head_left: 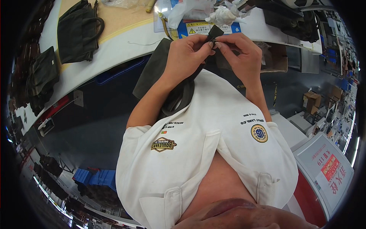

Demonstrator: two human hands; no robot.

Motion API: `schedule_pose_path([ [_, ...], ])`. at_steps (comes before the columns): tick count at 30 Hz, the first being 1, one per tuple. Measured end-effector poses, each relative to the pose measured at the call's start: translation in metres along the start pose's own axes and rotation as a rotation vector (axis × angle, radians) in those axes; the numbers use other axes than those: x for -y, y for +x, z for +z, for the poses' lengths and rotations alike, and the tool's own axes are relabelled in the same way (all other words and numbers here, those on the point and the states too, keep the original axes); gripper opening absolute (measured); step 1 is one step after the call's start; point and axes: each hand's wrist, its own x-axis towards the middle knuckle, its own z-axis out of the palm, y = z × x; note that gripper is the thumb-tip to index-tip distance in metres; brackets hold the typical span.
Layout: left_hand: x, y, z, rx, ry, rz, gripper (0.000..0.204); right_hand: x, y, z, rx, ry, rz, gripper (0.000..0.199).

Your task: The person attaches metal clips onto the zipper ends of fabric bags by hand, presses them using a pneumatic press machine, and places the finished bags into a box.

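A dark grey-green bag (151, 68) hangs at the table's near edge, against my shirt front. Its rounded handle (186, 100) droops below my left forearm. My left hand (188, 55) is closed, thumb and fingers pinching the bag's short dark tab (215, 32), which sticks up between my hands. From the other side my right hand (243, 55) closes in a pinch at the base of the same tab, its fingertips almost touching the left ones. Something small and thin shows between the right fingertips; its kind is too small to make out.
On the white table (114, 57) at left lie a dark handbag (78, 36) and another dark bag (42, 72). Clear plastic wrapping (187, 13) and a blue sign board (196, 29) lie beyond my hands. A cardboard box (277, 57) stands below the table at right.
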Motion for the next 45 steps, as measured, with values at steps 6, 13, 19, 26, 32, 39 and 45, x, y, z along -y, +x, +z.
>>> schedule_pose_path([
  [6,0.008,0.003,-0.003,0.055,-0.156,-0.069,0.026,-0.002,-0.007,0.001,0.013,0.012,-0.012,0.016],
  [13,0.014,0.01,-0.009,0.186,-0.485,-0.277,0.02,-0.012,-0.007,-0.01,0.12,-0.121,-0.177,0.019],
  [19,0.004,0.007,-0.002,0.24,-0.223,-0.2,0.023,-0.026,-0.004,-0.011,0.124,0.127,0.301,0.02],
  [26,-0.015,0.02,-0.003,0.245,0.322,-0.065,0.026,-0.046,0.005,-0.006,0.087,0.732,0.533,0.018],
  [32,-0.033,0.028,0.001,0.174,0.024,-0.119,0.023,-0.04,0.018,0.004,-0.06,0.76,0.47,0.018],
  [39,-0.043,0.055,0.01,0.197,0.004,-0.073,0.024,-0.078,0.035,0.001,-0.136,0.518,0.405,0.02],
  [45,-0.026,0.067,0.012,0.217,-0.147,-0.047,0.02,-0.094,0.054,0.008,-0.265,0.306,0.427,0.029],
])
